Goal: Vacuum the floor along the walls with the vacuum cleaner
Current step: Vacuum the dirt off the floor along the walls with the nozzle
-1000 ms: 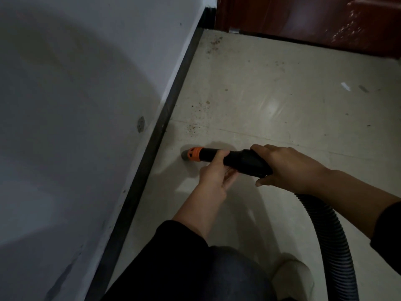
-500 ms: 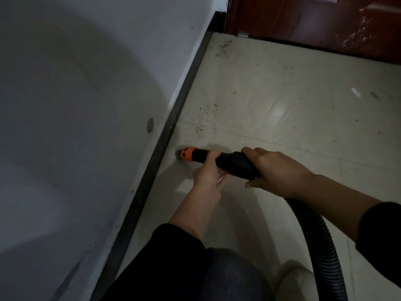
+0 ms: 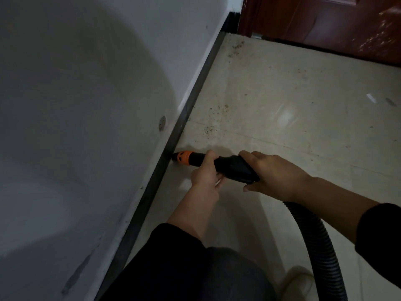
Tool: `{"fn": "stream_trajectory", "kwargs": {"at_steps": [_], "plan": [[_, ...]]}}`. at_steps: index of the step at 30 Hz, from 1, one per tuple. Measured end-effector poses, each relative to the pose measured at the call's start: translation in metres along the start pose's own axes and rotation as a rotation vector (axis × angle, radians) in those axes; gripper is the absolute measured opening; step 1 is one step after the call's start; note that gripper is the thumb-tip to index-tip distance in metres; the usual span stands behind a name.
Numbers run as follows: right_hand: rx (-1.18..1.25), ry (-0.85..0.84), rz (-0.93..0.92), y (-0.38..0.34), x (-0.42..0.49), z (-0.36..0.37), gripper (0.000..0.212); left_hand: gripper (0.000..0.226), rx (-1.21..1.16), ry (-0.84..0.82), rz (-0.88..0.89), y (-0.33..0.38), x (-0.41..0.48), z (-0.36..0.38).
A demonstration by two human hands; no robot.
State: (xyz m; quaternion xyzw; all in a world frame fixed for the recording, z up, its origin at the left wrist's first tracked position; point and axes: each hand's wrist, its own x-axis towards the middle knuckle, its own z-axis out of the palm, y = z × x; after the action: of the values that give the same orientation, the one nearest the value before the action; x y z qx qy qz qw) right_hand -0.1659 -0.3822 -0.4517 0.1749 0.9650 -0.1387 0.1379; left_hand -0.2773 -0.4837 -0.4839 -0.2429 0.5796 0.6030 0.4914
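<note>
Against the skirting (image 3: 152, 187) at nine o'clock, the nozzle (image 3: 184, 158) tip sits on the floor (image 3: 282, 101); left hand (image 3: 206, 172) grasps its neck, right hand (image 3: 275, 174) its cuff. Wall (image 3: 86, 105) at ten o'clock; specks (image 3: 208, 131) at twelve; door (image 3: 325, 25) at one.

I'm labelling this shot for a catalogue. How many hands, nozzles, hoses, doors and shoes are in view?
hands: 2 (left hand, right hand)
nozzle: 1
hose: 1
door: 1
shoe: 1
Total: 6
</note>
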Motion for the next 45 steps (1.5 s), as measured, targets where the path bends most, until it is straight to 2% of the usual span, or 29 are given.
{"fn": "stream_trajectory", "kwargs": {"at_steps": [14,17,22,30,45], "plan": [[0.019,-0.049,-0.044,-0.004,-0.007,-0.001,0.067,0.024,0.078,0.000,-0.110,0.000,-0.006,-0.006],[0.003,-0.027,-0.016,-0.008,-0.007,0.001,0.066,0.025,0.075,-0.005,-0.080,0.000,-0.003,-0.006],[-0.003,0.003,0.045,-0.007,0.001,0.001,0.061,0.038,0.019,-0.019,-0.010,0.001,0.006,-0.001],[0.002,0.055,0.144,-0.003,0.012,0.001,0.066,0.042,-0.005,-0.077,0.047,0.009,0.021,0.010],[0.026,0.064,0.178,0.001,0.026,0.000,0.065,0.036,-0.015,-0.097,0.116,0.016,0.036,0.019]]}}
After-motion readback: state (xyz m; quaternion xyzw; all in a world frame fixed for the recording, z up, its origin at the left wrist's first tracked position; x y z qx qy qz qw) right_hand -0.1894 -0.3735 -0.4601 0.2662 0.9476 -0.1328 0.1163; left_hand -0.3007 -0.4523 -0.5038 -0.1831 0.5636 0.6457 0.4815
